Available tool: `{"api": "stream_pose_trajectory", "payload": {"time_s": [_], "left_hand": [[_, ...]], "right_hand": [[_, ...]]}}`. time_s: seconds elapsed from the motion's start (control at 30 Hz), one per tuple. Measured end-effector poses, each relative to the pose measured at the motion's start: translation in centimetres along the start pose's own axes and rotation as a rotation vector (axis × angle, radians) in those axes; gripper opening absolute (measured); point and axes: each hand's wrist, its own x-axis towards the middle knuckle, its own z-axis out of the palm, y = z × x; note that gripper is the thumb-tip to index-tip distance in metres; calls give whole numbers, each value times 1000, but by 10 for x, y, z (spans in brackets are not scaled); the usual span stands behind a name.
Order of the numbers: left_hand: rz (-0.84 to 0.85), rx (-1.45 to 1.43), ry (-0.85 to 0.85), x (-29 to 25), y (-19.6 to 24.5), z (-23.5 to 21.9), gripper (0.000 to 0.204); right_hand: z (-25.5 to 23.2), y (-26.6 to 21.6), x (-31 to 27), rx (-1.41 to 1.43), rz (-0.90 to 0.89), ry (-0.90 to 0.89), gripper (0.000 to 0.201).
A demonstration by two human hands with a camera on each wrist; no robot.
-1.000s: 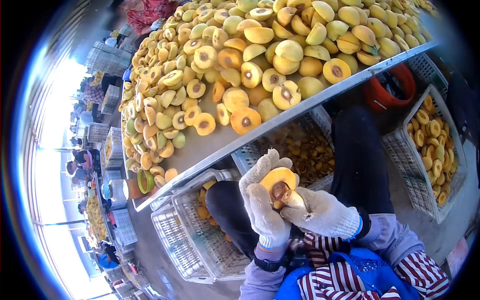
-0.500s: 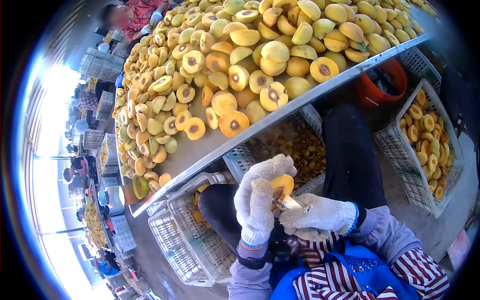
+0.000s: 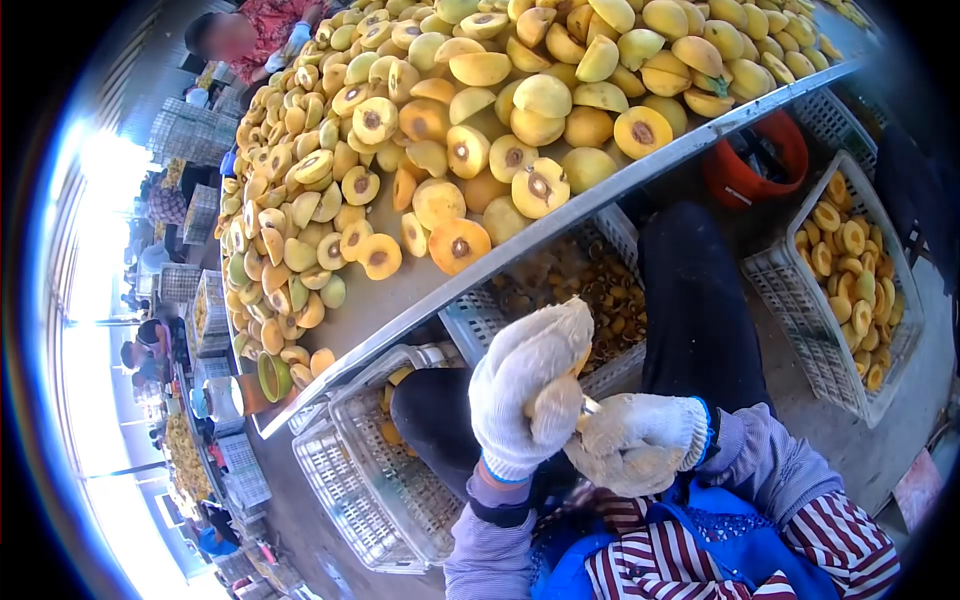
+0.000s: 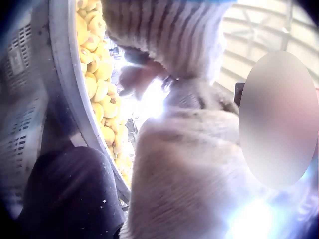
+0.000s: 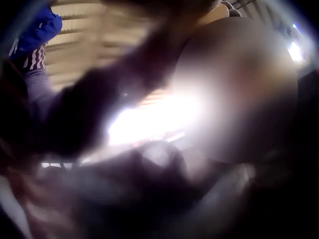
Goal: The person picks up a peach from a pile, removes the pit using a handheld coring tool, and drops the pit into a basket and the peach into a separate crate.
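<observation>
In the head view my gloved left hand (image 3: 530, 390) grips a yellow peach half (image 3: 581, 362), of which only a sliver shows past the fingers. My right hand (image 3: 645, 440), also in a white knit glove, is curled round a small metal-tipped tool (image 3: 590, 406). The tool's tip points at the left hand, and its working end is hidden there. Both hands are close together above the lap. In the left wrist view the glove (image 4: 184, 174) fills the middle and hides the fruit. Dark blur covers most of the right wrist view.
A metal-edged table (image 3: 560, 222) bears a large heap of halved peaches (image 3: 430, 120). Under it, a crate (image 3: 470, 325) holds dark scraps. Another crate (image 3: 810, 330) of peach halves stands right, near a red bucket (image 3: 755, 165). Stacked crates (image 3: 380, 480) stand left; a person (image 3: 262, 40) sits across.
The left hand has turned over the peach half, hiding its cut face and brown pit, which showed a second ago. The tool's pale end has sunk in between the hands. The head view has shifted slightly.
</observation>
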Motion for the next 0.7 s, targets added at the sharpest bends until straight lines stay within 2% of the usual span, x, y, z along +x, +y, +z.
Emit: {"api": "stream_pose_trajectory", "payload": {"time_s": [0.03,0.07,0.17,0.27,0.3,0.33,0.37,0.4,0.43,0.5,0.57,0.6,0.67,0.7], "left_hand": [[-61,37,12,-3,6,-1,56],[-194,-123,13,-2,11,2,58],[-612,-579,-6,-2,22,4,60],[-908,-1101,229,-5,34,15,58],[-1039,-1618,332,-4,24,14,57],[-995,-1696,439,-2,24,21,55],[-1052,-1325,449,0,27,16,55],[-1079,-950,452,3,29,10,55],[-1044,-930,491,3,26,2,56],[-936,-835,538,-5,18,-30,57],[-843,-515,602,-22,11,-75,51],[-803,-215,618,-32,7,-99,46],[-664,966,229,-54,-20,-145,33],[-527,1283,97,-54,-25,-151,16]], "right_hand": [[6,-1,0,99,15,-96,29],[9,-2,1,196,29,-190,29],[1,3,-2,200,55,-22,27],[4,-4,-2,92,32,-60,23],[7,-8,-2,47,23,-92,21],[11,-12,-3,1,18,-126,20],[16,-14,-3,-45,13,-162,19],[24,-16,-5,-1,-29,-48,20],[31,-18,-8,39,-75,66,22],[28,-22,-8,-106,-103,149,27],[20,-25,-8,-144,-117,165,26],[18,-26,-6,-164,-126,171,26],[18,-25,-3,-236,-90,263,25],[18,-25,-1,-270,-55,287,24]]}}
